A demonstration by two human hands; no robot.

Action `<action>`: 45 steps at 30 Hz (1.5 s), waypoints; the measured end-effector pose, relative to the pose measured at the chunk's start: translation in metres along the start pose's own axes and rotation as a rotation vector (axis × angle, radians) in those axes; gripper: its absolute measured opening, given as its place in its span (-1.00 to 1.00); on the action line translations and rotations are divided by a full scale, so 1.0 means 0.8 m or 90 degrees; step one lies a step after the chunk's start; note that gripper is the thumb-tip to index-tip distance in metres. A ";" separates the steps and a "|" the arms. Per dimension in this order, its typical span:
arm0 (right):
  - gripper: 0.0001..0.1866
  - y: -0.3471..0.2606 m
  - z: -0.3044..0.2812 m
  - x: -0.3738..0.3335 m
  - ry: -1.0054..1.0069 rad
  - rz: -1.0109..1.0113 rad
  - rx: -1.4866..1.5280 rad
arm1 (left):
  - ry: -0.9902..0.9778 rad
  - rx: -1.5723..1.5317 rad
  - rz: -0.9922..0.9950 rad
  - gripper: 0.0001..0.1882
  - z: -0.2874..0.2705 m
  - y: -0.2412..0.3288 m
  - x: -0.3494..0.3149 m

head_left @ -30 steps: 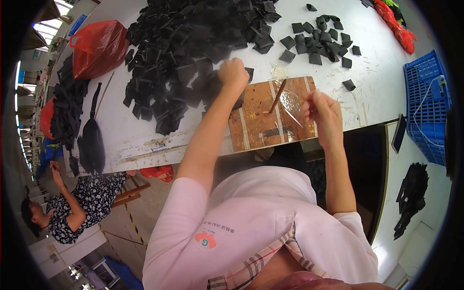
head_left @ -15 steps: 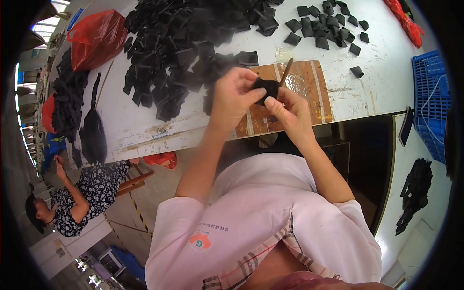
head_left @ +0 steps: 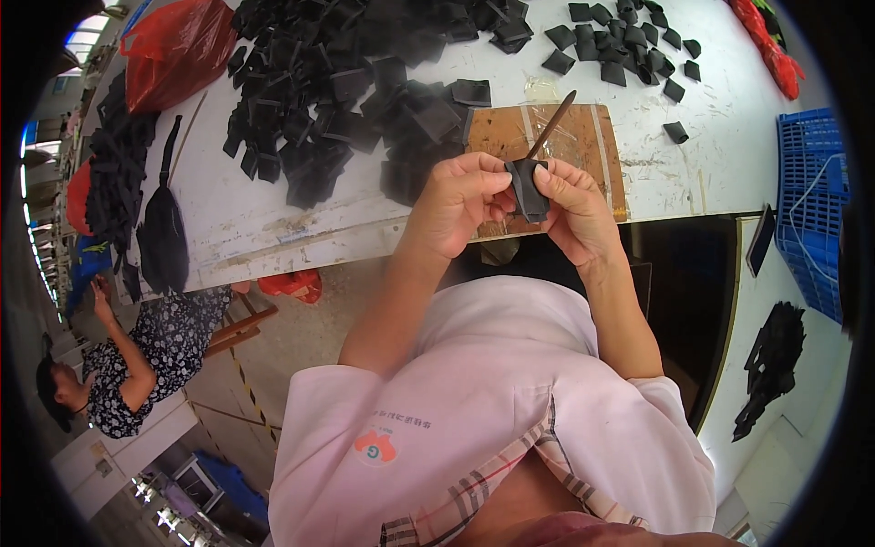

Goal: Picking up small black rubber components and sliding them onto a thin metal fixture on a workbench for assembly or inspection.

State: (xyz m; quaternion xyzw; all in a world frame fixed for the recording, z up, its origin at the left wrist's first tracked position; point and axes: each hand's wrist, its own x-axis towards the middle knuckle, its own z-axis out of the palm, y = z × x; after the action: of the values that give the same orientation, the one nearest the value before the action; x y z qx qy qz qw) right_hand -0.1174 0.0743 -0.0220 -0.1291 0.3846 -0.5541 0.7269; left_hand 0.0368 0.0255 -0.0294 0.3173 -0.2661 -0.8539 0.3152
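A small black fabric piece is held between both hands above the near edge of the table. My left hand pinches its left side between thumb and fingers. My right hand grips the right side, thumb on top. A thin brown stick slants up and away from behind the piece; its lower end is hidden, so I cannot tell what it rests in. Beneath and beyond the hands lies a brown board with tape strips. A big heap of black fabric pieces spreads to the left.
Several folded black pieces sit at the far right. A red plastic bag and a black brush-like bundle lie on the left. A blue crate stands at the right. Another person sits at the lower left.
Both hands have moved slightly right and nearer me. The black piece has been turned and now hangs lengthwise between the fingers.
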 end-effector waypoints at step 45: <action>-0.74 -0.028 0.028 -0.010 -0.046 -0.112 -0.069 | 0.247 0.561 0.702 -0.74 0.052 -0.018 0.014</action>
State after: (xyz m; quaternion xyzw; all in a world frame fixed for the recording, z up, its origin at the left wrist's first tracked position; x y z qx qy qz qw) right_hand -0.1184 0.0682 0.0102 -0.2217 0.3747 -0.5889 0.6809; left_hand -0.0044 0.0376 -0.0158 0.3803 -0.6451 -0.3135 0.5838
